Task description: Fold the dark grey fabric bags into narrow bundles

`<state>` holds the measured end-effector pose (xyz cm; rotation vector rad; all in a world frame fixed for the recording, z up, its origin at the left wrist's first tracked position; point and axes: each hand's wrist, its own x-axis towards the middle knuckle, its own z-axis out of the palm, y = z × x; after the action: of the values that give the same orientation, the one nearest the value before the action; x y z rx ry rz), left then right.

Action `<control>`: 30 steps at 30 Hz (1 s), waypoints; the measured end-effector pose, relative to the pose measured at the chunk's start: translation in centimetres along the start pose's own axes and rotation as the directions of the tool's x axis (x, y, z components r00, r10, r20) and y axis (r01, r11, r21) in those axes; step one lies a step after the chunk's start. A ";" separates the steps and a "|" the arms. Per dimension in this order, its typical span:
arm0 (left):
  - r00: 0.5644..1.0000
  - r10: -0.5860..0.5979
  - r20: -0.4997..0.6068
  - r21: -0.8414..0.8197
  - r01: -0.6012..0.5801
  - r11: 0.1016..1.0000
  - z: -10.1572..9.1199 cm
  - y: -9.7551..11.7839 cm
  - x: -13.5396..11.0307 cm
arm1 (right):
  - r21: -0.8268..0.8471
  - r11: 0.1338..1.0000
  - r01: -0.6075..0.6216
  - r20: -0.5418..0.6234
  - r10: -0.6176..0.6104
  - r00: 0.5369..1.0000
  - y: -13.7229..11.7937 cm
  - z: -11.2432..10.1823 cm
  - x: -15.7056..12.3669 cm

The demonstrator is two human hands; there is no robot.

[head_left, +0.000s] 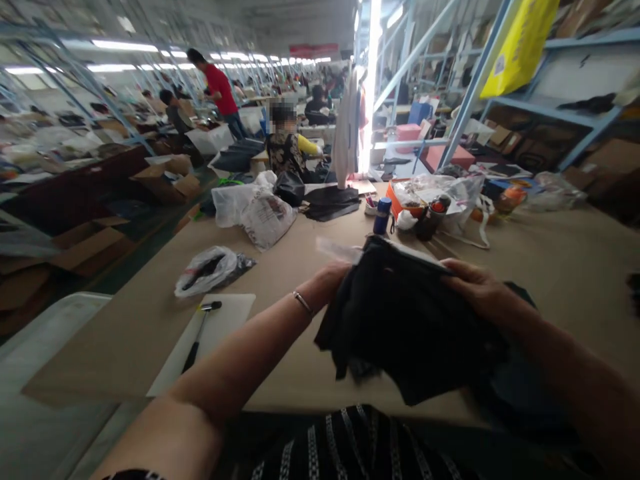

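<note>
"Head view: what do the hands hold?"

"Black cloth (410,320), bunched above the table (565,293), pinched along its top edge by the left hand (325,283) and right hand (480,290), both closed on it. A white cutting board (227,320) lies left of the cloth."

"How will it handle?"

"Soft, light and limp, it seems; that firmer edge looks the place to hold."

"Any writing?"

"None readable: print on the yellow bag (520,47) beyond the cloth is too small."

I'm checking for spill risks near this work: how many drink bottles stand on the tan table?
2: a blue flask and, to its right, a dark bottle with a red cap. Others may be hidden behind the clear plastic bags.
</note>
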<state>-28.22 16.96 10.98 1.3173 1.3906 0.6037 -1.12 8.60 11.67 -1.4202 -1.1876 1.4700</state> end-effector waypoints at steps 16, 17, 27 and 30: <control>0.873 -0.486 0.043 -0.088 0.488 0.869 8.2 -18.9 4.8 | -0.539 0.837 -0.098 -0.235 -0.038 0.971 12.5 -4.7 1.6; 0.865 -0.502 0.022 -0.088 0.502 0.861 8.3 -19.4 5.0 | -0.522 0.851 -0.059 -0.114 -0.001 0.994 13.6 -0.8 3.2; 0.866 -0.491 0.097 -0.212 0.500 0.840 6.5 -21.0 4.6 | -0.642 0.725 -0.249 -0.090 0.251 0.964 23.2 15.6 10.6; 0.872 -0.481 0.093 -0.228 0.489 0.842 6.6 -20.9 4.4 | -0.684 0.718 -0.127 -0.007 0.168 0.986 22.7 15.4 9.9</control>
<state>-29.20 13.65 -11.16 0.7285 1.4971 0.3864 -15.55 9.97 -13.66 -2.0091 -1.8095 1.2155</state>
